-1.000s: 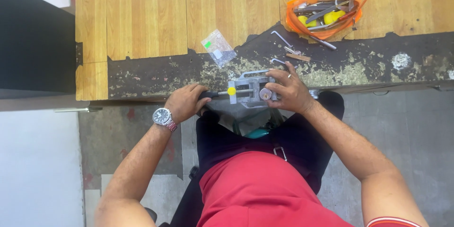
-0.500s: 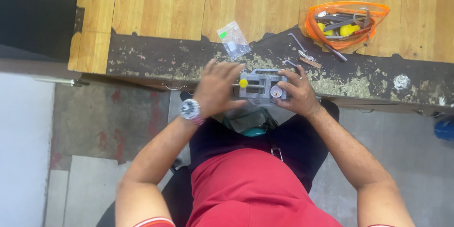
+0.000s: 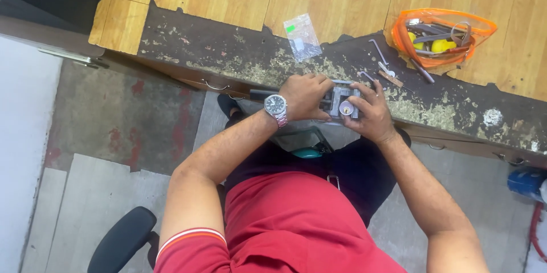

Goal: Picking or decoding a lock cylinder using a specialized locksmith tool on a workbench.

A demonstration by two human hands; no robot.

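Your left hand (image 3: 305,95) has moved from the handle end onto the top of the small bench vise (image 3: 341,102) at the worn bench edge (image 3: 239,62), gripping its body, while your right hand (image 3: 370,111) pinches the round lock cylinder (image 3: 346,108) clamped in it

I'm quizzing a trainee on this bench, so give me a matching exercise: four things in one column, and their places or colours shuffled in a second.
Things:
1. small vise
2. tool pouch
3. clear plastic bag
4. wristwatch

Descriptions:
A. orange, at the bench's far right
B. on the left hand's wrist
C. flat on the bench behind the hands
D. between both hands, at the bench edge

Pairs: 1-D, 2-A, 3-C, 4-B
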